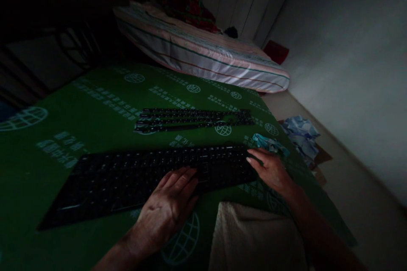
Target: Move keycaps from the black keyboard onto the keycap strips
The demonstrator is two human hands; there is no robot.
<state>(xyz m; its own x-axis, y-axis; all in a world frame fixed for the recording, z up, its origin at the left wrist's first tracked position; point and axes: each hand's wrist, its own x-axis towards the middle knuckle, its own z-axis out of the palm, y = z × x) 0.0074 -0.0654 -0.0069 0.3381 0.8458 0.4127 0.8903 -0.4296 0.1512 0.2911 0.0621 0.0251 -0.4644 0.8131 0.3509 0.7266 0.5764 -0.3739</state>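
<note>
A black keyboard (127, 178) lies at a slant on the green printed floor mat or sheet (104, 97). My left hand (173, 197) rests flat on its near edge, right of the middle, fingers stretched out together. At the keyboard's right end is my right hand (270, 169), its thumb and forefinger slightly apart by the corner; nothing shows between them. Beyond the keyboard, black keys (190, 115) lie in several long rows on the green surface. Dim light hides the keyboard's finer details.
A crumpled turquoise cloth (270, 144) lies past my right hand. Nearest me is a folded beige cloth (254, 237). A striped mattress (203, 57) stands across the far side, a white wall (356, 72) to the right. Bluish crumpled fabric (300, 135) sits on the floor.
</note>
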